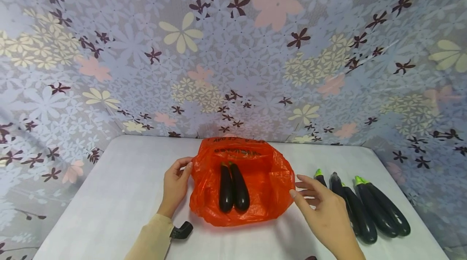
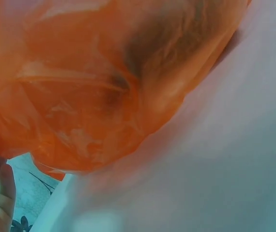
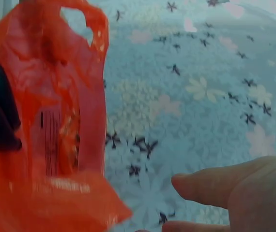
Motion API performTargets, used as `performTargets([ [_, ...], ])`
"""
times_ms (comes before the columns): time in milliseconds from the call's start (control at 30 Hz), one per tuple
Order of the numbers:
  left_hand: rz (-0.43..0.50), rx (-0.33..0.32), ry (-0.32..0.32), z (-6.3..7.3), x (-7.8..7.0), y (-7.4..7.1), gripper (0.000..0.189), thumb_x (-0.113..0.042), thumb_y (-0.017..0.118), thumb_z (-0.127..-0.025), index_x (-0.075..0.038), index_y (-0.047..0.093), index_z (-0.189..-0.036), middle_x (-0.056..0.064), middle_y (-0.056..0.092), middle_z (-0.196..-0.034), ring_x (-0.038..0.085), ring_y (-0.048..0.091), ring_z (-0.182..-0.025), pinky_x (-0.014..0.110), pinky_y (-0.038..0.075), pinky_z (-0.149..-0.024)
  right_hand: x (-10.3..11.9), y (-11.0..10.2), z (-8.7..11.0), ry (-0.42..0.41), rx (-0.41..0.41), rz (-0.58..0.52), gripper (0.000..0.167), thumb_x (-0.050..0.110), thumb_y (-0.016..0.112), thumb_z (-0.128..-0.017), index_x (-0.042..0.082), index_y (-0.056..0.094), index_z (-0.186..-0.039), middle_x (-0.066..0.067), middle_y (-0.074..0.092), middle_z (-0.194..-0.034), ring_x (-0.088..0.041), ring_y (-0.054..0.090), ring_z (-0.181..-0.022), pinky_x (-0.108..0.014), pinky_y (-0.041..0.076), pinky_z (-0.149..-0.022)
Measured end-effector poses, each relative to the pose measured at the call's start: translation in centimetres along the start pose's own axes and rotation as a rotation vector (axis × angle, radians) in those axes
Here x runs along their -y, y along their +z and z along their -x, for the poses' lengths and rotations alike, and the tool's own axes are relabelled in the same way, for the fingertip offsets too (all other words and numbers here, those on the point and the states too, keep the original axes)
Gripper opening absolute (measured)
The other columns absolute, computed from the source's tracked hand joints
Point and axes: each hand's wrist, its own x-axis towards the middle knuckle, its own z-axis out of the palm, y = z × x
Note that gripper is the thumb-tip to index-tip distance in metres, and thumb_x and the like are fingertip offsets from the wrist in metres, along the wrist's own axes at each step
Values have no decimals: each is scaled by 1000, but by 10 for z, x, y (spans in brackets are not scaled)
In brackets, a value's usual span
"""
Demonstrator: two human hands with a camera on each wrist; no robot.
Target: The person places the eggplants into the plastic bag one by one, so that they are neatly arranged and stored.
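Note:
A red plastic bag (image 1: 260,195) lies spread with its mouth facing me, and two dark eggplants (image 1: 240,189) rest side by side inside it. At the bag's left edge my left hand (image 1: 175,187) pinches the plastic between thumb and fingers. On the other side, my right hand (image 1: 324,211) has its fingers loosely bent beside the bag's right edge. The right wrist view shows a gap between that thumb (image 3: 201,186) and the bag (image 3: 92,130), with nothing held. Through the plastic, a dark shape (image 2: 172,38) shows in the left wrist view.
Several eggplants (image 1: 379,207) with green stem ends lie together on the white table (image 1: 91,211), right of my right hand. Flower-patterned cloth (image 1: 233,69) rises behind the table. A black device (image 1: 182,230) sits at my left wrist.

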Motion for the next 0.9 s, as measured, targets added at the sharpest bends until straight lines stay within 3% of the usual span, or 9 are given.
performTargets([
  [100,8,1,17,2,4,0,19,-9,61,-100,2,68,-115,17,68,-110,11,65,-77,18,54,-78,-9,-5,0,31,-31,35,46,32,73,-93,8,64,-131,-11,74,-110,-24,71,-91,-39,60,-75],
  [200,32,-6,34,0,22,1,20,-15,63,-101,-2,68,-116,12,68,-111,12,66,-80,18,55,-80,-16,-8,0,49,-56,58,47,36,71,-94,8,64,-131,-11,74,-109,-25,71,-91,-40,60,-75],
  [400,45,-10,26,2,22,1,21,-15,63,-100,-2,68,-116,13,68,-111,14,65,-79,18,55,-79,-32,-14,-1,85,-93,82,45,34,68,-96,5,64,-130,-13,73,-108,-27,71,-92,-38,60,-72],
  [567,40,-22,29,2,23,2,20,-14,63,-100,-2,69,-115,12,68,-111,11,64,-83,17,54,-79,-46,-17,-5,117,-110,100,49,35,67,-97,1,62,-132,-19,72,-111,-34,70,-96,-47,59,-75],
  [900,72,-30,52,1,25,4,20,-8,62,-100,2,68,-117,18,68,-115,8,60,-96,13,51,-83,-75,-17,-15,107,-149,144,49,37,65,-98,-2,64,-128,-20,73,-106,-35,71,-92,-49,58,-73],
])
